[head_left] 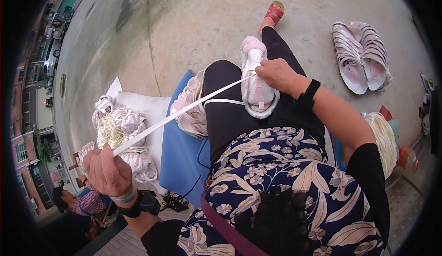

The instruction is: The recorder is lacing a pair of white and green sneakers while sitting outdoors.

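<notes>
A white and pink sneaker (258,95) rests on my lap, its pink toe pointing away from me. From it a flat white shoelace (184,111) runs taut down to the left. My left hand (109,172) is closed round the lace's far end, out to the left. At the sneaker's lacing my right hand (278,75) is closed, its fingertips pinching the lace where it meets the shoe. Another, slack stretch of lace loops from the sneaker across my left thigh.
Nested shoe uppers (191,106) lean beside my left thigh on a blue sheet (177,159). Further left lies a heap of pale laces (117,127) among shoes. Two stacks of shoes (361,56) stand on the floor at right, near a white lace bundle (381,138). Another person (90,201) sits lower left.
</notes>
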A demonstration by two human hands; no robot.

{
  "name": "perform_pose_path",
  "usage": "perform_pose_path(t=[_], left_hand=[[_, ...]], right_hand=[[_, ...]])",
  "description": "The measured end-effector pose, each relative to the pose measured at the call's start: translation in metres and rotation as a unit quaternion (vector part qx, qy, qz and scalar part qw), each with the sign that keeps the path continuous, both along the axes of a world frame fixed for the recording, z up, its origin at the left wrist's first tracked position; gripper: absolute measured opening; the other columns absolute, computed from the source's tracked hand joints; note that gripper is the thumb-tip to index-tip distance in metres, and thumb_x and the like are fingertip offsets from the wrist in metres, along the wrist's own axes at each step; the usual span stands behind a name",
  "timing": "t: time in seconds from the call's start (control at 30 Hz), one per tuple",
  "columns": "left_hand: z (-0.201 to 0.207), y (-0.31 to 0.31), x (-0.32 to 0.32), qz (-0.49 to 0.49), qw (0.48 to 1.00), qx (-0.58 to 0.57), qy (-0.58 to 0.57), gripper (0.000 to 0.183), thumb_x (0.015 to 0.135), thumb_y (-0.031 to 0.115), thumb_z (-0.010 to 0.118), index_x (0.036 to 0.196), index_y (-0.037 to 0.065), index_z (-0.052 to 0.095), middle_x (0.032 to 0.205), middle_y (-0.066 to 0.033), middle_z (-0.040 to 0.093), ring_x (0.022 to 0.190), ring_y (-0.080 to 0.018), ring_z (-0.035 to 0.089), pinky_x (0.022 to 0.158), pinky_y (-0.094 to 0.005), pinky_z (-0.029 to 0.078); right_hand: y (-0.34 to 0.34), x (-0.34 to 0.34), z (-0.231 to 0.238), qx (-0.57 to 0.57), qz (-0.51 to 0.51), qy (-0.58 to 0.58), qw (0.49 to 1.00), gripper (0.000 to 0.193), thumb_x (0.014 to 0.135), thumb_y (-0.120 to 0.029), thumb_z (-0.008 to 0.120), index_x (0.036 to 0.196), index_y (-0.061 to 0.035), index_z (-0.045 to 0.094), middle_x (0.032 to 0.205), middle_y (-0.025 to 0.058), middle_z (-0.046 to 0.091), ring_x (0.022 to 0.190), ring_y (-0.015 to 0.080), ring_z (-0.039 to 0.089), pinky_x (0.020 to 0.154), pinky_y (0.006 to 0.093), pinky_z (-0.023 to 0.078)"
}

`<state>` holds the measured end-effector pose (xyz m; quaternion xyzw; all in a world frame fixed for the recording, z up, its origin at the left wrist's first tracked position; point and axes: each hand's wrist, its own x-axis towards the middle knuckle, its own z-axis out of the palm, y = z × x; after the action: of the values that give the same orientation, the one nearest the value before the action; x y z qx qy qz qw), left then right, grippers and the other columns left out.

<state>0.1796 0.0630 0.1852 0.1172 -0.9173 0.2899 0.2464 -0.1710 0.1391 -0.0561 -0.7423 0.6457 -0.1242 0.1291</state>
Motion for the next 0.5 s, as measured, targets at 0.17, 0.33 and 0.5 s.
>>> perform_pose_path(t=[0.17, 0.33, 0.5], left_hand=[[-0.015, -0.010, 0.021, 0.021, 1.000, -0.008, 0.002, 0.017, 0.081, -0.005, 0.054, 0.097, -0.007, 0.055, 0.063, -0.0114, 0.050, 0.053, -0.0262, 0.051, 0.055, -0.0344, 0.042], [-0.040, -0.028, 0.059, 0.124, 0.992, 0.028, -0.003, 0.017, 0.078, -0.004, 0.061, 0.095, -0.004, 0.061, 0.066, -0.0134, 0.056, 0.055, -0.0279, 0.053, 0.051, -0.0355, 0.042], [-0.086, -0.032, 0.083, 0.148, 0.984, 0.096, -0.015, 0.016, 0.077, -0.001, 0.063, 0.093, -0.002, 0.062, 0.066, -0.0127, 0.057, 0.054, -0.0273, 0.053, 0.050, -0.0356, 0.041]], right_hand=[[-0.018, -0.005, -0.009, -0.046, -0.035, 0.015, 0.998, 0.008, 0.077, -0.010, 0.052, 0.080, -0.0060, 0.057, 0.080, 0.0125, 0.060, 0.072, 0.0301, 0.061, 0.062, 0.0381, 0.048], [-0.004, 0.014, -0.016, -0.105, -0.093, -0.055, 0.989, 0.008, 0.076, -0.015, 0.055, 0.079, -0.0071, 0.054, 0.075, 0.0098, 0.056, 0.070, 0.0297, 0.060, 0.060, 0.0373, 0.048], [0.021, 0.015, -0.002, -0.104, -0.110, -0.077, 0.986, 0.042, 0.074, -0.034, 0.064, 0.099, -0.0045, 0.049, 0.089, 0.0129, 0.050, 0.084, 0.0296, 0.053, 0.073, 0.0369, 0.045]])
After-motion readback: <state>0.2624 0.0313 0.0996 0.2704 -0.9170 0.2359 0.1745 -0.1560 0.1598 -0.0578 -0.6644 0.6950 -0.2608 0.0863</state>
